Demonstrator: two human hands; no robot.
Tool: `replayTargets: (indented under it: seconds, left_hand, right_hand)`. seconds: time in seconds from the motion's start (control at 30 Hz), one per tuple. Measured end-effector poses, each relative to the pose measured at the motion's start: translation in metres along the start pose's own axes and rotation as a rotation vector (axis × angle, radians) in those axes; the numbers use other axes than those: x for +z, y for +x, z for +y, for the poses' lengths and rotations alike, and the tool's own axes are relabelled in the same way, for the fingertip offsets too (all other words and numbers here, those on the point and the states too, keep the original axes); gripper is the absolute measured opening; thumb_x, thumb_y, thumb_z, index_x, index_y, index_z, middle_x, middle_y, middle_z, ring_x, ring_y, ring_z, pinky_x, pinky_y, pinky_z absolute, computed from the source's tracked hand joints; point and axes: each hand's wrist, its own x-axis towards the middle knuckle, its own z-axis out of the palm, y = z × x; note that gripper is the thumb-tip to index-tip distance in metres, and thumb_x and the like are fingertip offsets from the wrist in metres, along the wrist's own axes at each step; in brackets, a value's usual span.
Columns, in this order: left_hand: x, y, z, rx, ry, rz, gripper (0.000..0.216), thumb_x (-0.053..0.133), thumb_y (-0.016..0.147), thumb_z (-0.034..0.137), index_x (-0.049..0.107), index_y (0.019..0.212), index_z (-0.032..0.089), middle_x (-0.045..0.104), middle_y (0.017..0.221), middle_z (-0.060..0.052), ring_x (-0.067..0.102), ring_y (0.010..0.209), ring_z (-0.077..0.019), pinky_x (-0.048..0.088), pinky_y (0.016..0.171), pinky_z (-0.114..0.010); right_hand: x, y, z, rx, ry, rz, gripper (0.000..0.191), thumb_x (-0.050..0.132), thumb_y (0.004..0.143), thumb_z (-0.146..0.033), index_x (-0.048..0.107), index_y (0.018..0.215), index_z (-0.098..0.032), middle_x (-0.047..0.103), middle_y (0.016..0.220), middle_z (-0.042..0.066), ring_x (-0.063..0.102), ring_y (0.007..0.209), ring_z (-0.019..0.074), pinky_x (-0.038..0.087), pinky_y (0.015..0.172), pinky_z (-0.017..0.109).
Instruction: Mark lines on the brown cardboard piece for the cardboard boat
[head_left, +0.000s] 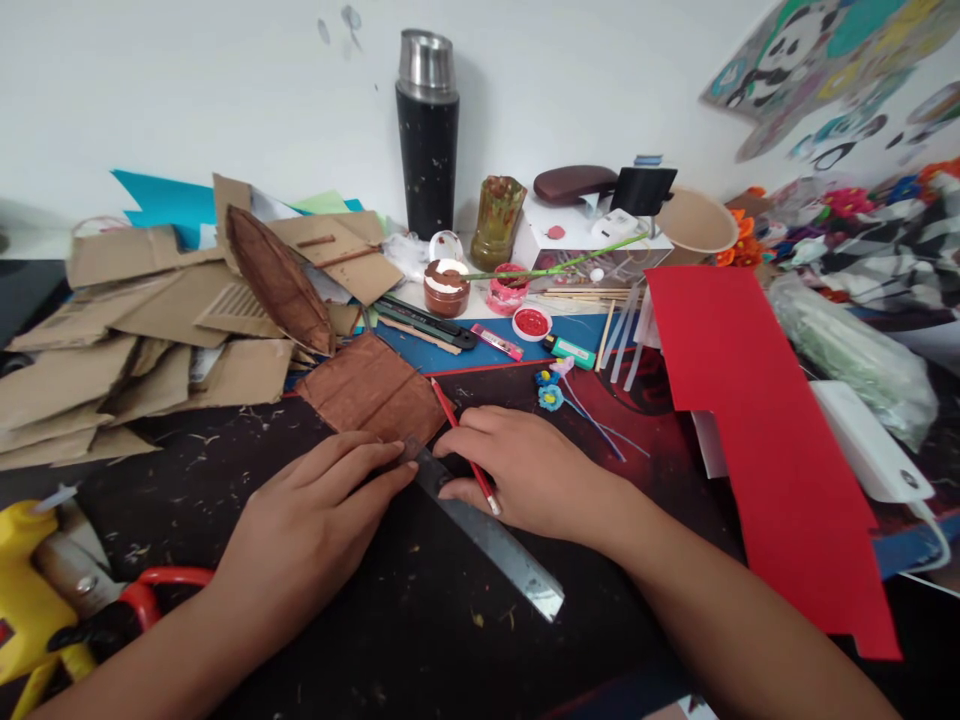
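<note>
A brown painted cardboard piece (pixel 371 388) lies flat on the dark table. A metal ruler (pixel 491 540) rests slanting across its near edge. My left hand (pixel 315 520) lies flat with fingers stretched out, pressing on the ruler's upper end and the cardboard. My right hand (pixel 525 470) is closed around a red pencil (pixel 465 445), whose point sits by the ruler at the cardboard's edge.
Torn cardboard scraps (pixel 150 330) pile at the left. A yellow glue gun (pixel 30 600) and red-handled scissors (pixel 161 580) sit near left. A black flask (pixel 427 130), paint pots (pixel 447 288), sticks and a red paper sheet (pixel 757 440) stand behind and right.
</note>
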Motion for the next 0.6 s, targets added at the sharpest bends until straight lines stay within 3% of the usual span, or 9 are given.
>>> replayTargets:
  seconds: [0.6]
  left_hand:
    - [-0.003,0.0053,0.0012,0.053,0.053,0.006,0.029,0.058,0.113,0.013,0.083,0.127,0.021,0.088,0.129,-0.009,0.082,0.117,-0.0299,0.068,0.102,-0.046]
  right_hand:
    - [0.0027,-0.0015,0.0027,-0.014,0.005,0.022,0.025,0.086,0.11,-0.036,0.078,0.128,-0.02,0.08,0.117,0.01,0.074,0.113,0.0279,0.056,0.097,0.039]
